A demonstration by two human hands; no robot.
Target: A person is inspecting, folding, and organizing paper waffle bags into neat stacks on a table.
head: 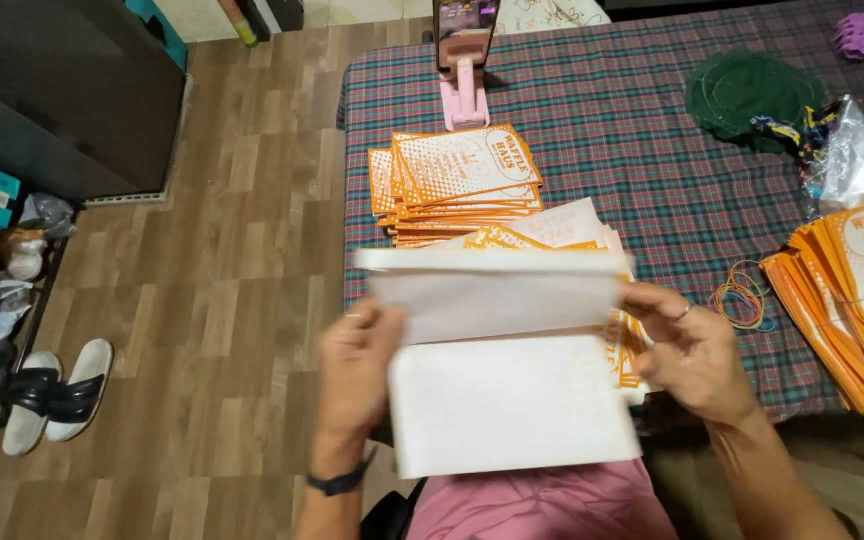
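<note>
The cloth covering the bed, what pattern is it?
The cloth is plaid, dark green and red checks with thin light lines, seen in the head view.

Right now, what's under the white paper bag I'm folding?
Under the white paper bag, orange printed bags poke out at its right edge, on the plaid tablecloth. How many it covers is hidden.

— What am I looking through?

— I have just the one view, from the head, tilted steeply down and forward over the plaid-covered table (592,130).

— How near?

— Close: my left hand (357,365) and right hand (697,355) fill the lower middle. The wooden floor (242,250) runs along the left.
</note>
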